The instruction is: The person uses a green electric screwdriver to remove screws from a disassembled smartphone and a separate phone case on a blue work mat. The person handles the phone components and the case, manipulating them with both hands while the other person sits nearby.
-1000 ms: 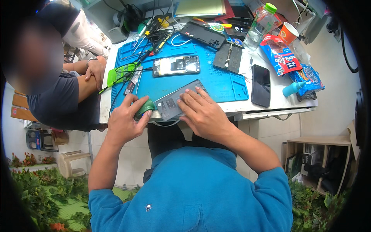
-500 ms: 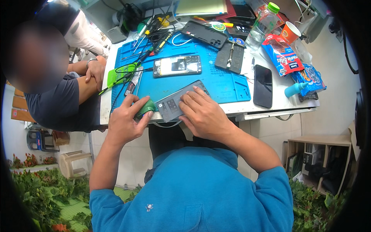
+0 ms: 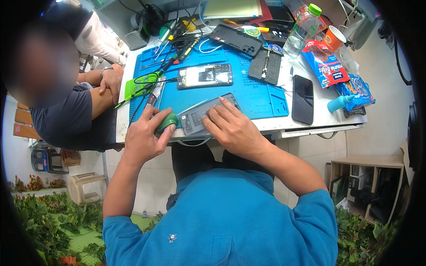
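Observation:
My left hand (image 3: pixel 145 134) pinches a rounded green tape roll (image 3: pixel 167 121) at the desk's near edge. From the roll a thin pale strip (image 3: pixel 193 107) runs along the upper left edge of a grey phone back cover (image 3: pixel 194 122). That cover has camera holes at its left end and lies slanted at the front of the blue mat. My right hand (image 3: pixel 237 131) rests over the cover with bent fingers, gripping it; they hide its middle. Just beyond lies an opened phone (image 3: pixel 202 76), its inside facing up.
A blue work mat (image 3: pixel 262 104) covers much of the white desk. Right of it are a dark phone (image 3: pixel 302 99), a teal bottle (image 3: pixel 339 103), snack packets (image 3: pixel 326 64) and a clear bottle (image 3: pixel 304 31). Cables and tools crowd the back left. A person's crossed arms (image 3: pixel 110 82) rest at the left.
The pale strip now shows between the green tape roll and the cover's upper edge. My right fingers have shifted slightly left on the cover. My left hand has barely moved.

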Demonstrator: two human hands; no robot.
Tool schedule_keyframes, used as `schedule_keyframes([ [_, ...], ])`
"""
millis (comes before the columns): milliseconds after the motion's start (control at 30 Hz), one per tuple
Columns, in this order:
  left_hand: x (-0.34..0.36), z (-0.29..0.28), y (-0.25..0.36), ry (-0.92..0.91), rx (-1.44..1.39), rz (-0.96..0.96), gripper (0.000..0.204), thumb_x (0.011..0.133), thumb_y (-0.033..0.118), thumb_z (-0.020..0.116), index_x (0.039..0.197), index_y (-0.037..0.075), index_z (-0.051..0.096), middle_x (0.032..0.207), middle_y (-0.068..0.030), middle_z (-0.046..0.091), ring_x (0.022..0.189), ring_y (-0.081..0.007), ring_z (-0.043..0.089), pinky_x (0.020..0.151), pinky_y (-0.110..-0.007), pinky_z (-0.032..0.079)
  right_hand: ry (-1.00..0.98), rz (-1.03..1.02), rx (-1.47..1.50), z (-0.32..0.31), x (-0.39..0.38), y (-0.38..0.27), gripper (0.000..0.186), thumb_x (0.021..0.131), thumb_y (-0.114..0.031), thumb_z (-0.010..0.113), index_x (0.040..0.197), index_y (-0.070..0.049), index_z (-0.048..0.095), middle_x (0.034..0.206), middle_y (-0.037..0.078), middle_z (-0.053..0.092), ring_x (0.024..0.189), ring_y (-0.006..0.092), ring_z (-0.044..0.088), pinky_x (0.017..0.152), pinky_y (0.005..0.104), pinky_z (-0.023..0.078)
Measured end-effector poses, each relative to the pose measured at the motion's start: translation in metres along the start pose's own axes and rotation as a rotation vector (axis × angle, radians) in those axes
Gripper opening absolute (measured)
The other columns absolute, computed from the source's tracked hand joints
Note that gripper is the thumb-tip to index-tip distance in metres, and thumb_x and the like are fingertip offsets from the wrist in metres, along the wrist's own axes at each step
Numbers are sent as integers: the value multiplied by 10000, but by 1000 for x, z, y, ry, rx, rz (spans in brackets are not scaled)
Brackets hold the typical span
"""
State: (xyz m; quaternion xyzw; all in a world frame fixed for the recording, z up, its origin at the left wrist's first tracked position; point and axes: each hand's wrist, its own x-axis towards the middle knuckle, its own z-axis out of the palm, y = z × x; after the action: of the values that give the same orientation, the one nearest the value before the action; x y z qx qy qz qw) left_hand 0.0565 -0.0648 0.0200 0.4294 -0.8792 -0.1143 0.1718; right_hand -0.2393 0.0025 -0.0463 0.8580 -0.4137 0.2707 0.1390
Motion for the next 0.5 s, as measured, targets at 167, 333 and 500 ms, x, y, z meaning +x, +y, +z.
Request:
schedule_keyframes([
  [167,1,-1,-3,1,12,0,435,991,236,867,1399,90,839,1184,-170,751,971,-375,799,850,-442,649,26,21,2,0,0,-1,348,969,-145,736,1268,31,759,1232,193,782,1221,342,765,1270,570,541],
  [333,6,-5,3,-9,-63,-21,431,994,234,874,1395,80,842,1170,-174,746,961,-367,789,848,-433,641,51,20,48,-6,-4,-2,350,952,-144,742,1255,32,749,1245,191,773,1202,344,763,1194,531,579],
  [500,4,-7,22,-125,-113,-31,425,994,231,881,1386,69,844,1139,-173,745,929,-357,776,828,-423,628,93,17,85,-14,-10,-10,317,954,-140,733,1219,33,755,1198,178,776,1164,330,765,1122,488,599],
])
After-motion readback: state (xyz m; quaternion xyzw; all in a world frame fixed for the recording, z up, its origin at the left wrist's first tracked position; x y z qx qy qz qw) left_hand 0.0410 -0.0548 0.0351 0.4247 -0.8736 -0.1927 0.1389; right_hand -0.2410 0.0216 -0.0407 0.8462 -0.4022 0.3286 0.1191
